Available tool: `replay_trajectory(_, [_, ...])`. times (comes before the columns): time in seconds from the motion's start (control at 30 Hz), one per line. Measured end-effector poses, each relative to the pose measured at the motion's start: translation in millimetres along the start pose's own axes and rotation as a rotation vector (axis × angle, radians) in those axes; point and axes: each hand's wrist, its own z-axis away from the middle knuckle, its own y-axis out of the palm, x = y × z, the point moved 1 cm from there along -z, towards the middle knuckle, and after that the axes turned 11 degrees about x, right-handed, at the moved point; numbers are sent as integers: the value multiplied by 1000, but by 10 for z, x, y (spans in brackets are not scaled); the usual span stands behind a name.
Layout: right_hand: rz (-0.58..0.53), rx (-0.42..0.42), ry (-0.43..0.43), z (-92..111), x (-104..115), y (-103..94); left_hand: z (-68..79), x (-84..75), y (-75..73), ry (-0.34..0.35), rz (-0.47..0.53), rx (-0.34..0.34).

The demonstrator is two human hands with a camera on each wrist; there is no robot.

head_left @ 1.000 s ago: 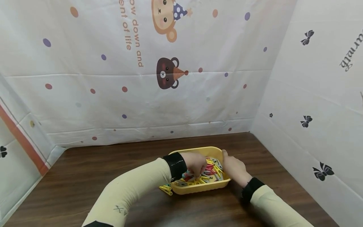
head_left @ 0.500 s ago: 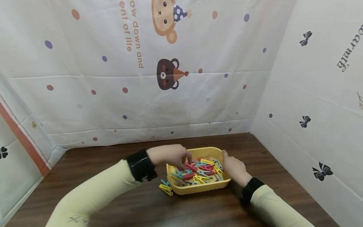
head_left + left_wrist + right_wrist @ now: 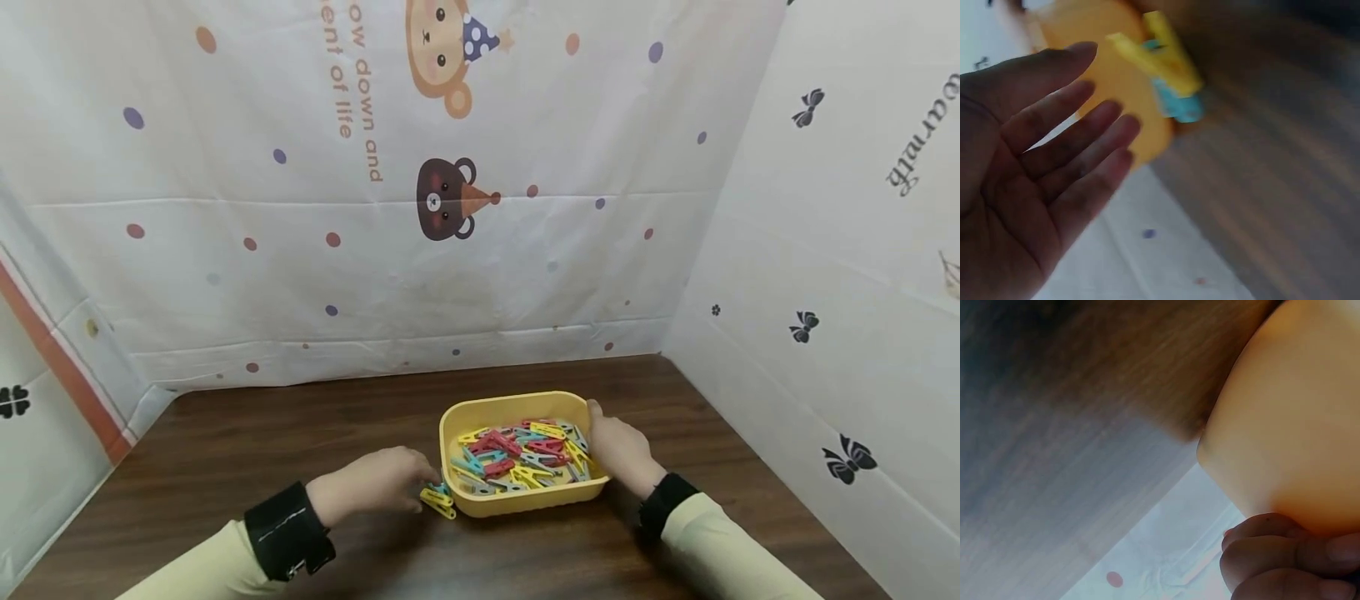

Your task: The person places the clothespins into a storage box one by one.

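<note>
A yellow plastic basket (image 3: pixel 525 500) holds several clothespins (image 3: pixel 546 447) in red, yellow, blue and grey. At its right end my right hand (image 3: pixel 622 450) grips the wall, thumb over the rim; curled fingers (image 3: pixel 1266 540) show against the basket in the right wrist view. Outside the basket's left end lie a yellow clothespin (image 3: pixel 438 502) and a blue clothespin (image 3: pixel 1179 107), one across the other. Just left of them is my left hand (image 3: pixel 378 483), its palm empty. In the left wrist view the fingers (image 3: pixel 1094 187) are loosely extended, apart from the pair.
Brown wood-grain table (image 3: pixel 300 433) lies under everything. A white printed sheet (image 3: pixel 360 275) rises behind the table's far edge, and another sheet (image 3: pixel 787 350) stands along the right side.
My left hand has come out of the basket, moving left and down to the two clothespins beside it. The right hand has stayed on the basket's right end.
</note>
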Motion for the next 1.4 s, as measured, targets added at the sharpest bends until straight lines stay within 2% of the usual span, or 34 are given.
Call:
replay_trajectory(0.17, [-18, 1, 0, -31, -18, -20, -46, 109, 158, 16, -33, -52])
replay_trajectory(0.4, [-22, 12, 20, -21, -10, 14, -153, 155, 355, 39, -39, -45])
replay_trajectory(0.6, [-25, 13, 23, -20, -9, 42, -185, 106, 422, 47, -80, -22])
replay_trajectory(0.87, [-17, 5, 25, -54, -24, 43, -216, 80, 431, 70, -175, -65])
replay_trajectory(0.97, [-21, 9, 26, -54, -29, 47, -188, 60, 416, 61, -182, -37])
replay_trajectory(1.07, [-25, 15, 24, -52, -31, 48, -127, 26, 385, 33, -167, 26])
replay_trajectory(1.23, [-22, 21, 21, -57, -31, 38, 18, -57, 258, -33, -69, 127])
replay_trajectory(1.3, [-20, 20, 20, -57, -30, 34, 71, -98, 152, -23, -44, 128])
replay_trajectory(1.4, [-20, 23, 19, -59, -31, 37, 109, -151, -79, 18, -71, 77])
